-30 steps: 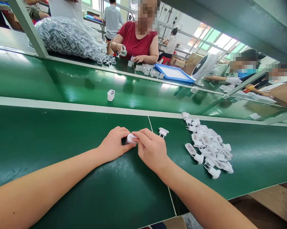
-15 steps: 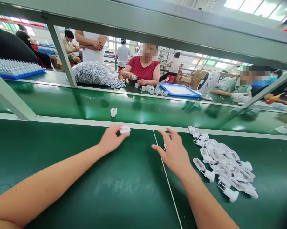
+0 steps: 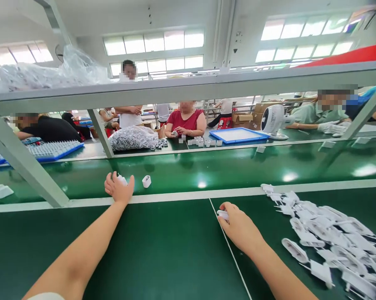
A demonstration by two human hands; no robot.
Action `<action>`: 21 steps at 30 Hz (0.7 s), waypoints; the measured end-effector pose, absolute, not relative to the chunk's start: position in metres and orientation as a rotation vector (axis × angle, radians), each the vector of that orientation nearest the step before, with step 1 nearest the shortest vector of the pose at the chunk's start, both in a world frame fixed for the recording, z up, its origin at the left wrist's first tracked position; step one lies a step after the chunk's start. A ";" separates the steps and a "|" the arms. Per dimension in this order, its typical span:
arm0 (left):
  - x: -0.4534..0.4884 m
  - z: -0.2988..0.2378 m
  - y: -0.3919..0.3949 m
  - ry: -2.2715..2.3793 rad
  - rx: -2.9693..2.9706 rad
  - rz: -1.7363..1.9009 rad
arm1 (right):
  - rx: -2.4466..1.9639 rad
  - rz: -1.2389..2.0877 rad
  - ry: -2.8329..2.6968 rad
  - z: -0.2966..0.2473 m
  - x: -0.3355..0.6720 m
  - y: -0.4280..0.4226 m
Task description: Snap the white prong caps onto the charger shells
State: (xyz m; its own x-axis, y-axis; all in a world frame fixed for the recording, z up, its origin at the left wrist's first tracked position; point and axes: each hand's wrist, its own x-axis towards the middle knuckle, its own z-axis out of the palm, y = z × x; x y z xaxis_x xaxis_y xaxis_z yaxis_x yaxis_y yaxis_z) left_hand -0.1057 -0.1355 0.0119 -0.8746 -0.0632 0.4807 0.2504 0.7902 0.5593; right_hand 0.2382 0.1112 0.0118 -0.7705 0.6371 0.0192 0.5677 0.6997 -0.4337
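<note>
My left hand point(image 3: 118, 188) reaches over the raised green belt with its fingers spread around a white plug piece point(image 3: 122, 180). A gap shows between the thumb and that piece, which seems to rest on the belt. Just right of it a white charger housing point(image 3: 146, 181) stands upright, apart from my hand. My right hand point(image 3: 234, 221) is low over the dark green worktop, its thumb and fingers closed on another white plug piece point(image 3: 222, 214), partly hidden by the fingers. To its right lies a loose pile of white plug pieces point(image 3: 331, 233), some with pins showing.
A pale metal rail point(image 3: 181, 196) separates worktop and belt; slanted posts point(image 3: 22, 158) and an overhead shelf point(image 3: 188, 89) frame the view. Another white piece point(image 3: 2, 191) lies far left on the belt. Across it sit co-workers, a bag of parts point(image 3: 134, 138), a blue-rimmed tray point(image 3: 239, 135) and a fan point(image 3: 272, 121).
My left hand has moved left and forward onto the belt with its white piece, and its fingers have spread. My right hand has closed on a white plug piece. The view has tilted up.
</note>
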 end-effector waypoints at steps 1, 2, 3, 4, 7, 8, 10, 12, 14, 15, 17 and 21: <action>-0.104 0.008 -0.128 -2.491 -0.233 -0.859 | -0.973 0.662 -2.702 0.012 0.238 0.110; -0.103 0.004 -0.121 -2.511 -0.338 -0.853 | -0.959 0.716 -2.671 0.013 0.238 0.109; -0.104 0.001 -0.115 -2.547 -0.437 -0.854 | -0.931 0.771 -2.643 0.013 0.238 0.108; -0.107 -0.001 -0.110 -2.592 -0.520 -0.861 | -0.890 0.823 -2.619 0.012 0.238 0.107; -0.112 -0.002 -0.099 -2.708 -0.674 -0.912 | -0.717 0.949 -2.551 0.005 0.237 0.105; -0.110 -0.002 -0.096 -2.723 -0.718 -0.934 | -0.678 0.996 -2.514 0.003 0.236 0.105; -0.094 -0.001 -0.091 -2.724 -0.827 -0.984 | -0.663 1.130 -2.400 -0.002 0.234 0.104; -0.061 -0.001 -0.086 -2.708 -0.989 -1.042 | -0.701 1.338 -2.253 -0.005 0.231 0.103; -0.014 -0.003 -0.084 -2.688 -1.178 -1.103 | -0.718 1.590 -2.092 -0.004 0.229 0.102; 0.011 -0.004 -0.084 -2.680 -1.278 -1.131 | -0.712 1.721 -2.000 -0.003 0.228 0.101; 0.062 -0.006 -0.088 -2.665 -1.475 -1.177 | -0.701 1.922 -1.821 0.002 0.228 0.099; 0.123 -0.008 -0.100 -2.553 -1.832 -1.240 | -0.659 2.174 -1.592 0.014 0.234 0.092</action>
State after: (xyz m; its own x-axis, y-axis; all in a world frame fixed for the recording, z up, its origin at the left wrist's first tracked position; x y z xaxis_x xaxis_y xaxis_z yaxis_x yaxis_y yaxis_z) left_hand 0.1234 -0.1000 -0.0079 -0.3922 0.8942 0.2159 0.7223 0.1540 0.6742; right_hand 0.2339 0.0916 0.0141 -0.8241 0.5453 -0.1535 -0.0183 -0.2966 -0.9548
